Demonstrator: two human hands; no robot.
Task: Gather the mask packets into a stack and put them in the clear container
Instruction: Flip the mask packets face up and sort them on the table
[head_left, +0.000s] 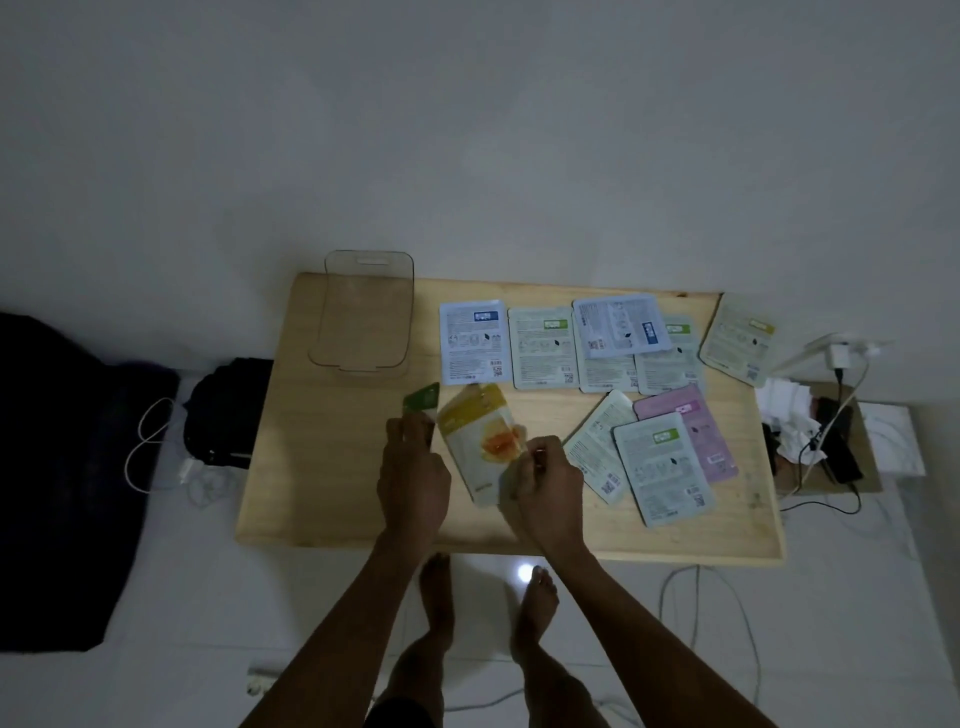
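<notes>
A black bag (228, 410) sits on the floor at the left edge of the tabletop (322, 467), with a white cable (150, 441) looped beside it. The clear container (363, 312) stands empty at the tabletop's far left corner. Just in front of it, my left hand (413, 467) has its grip closed on a green packet (422, 399), held upright above the wood. Beside it, my right hand (545, 478) has its grip closed on the right edge of a yellow packet (480, 441), which lies tilted between both hands. The remaining mask packets (597, 343) lie back side up to the right: one row along the far edge, some overlapping, and an overlapping cluster of three nearer me, including a pink packet (696, 431), just right of my right hand. One more packet (737, 338) lies tilted at the far right corner. Chargers and cables (836, 415) lie on the floor beyond the right edge.
</notes>
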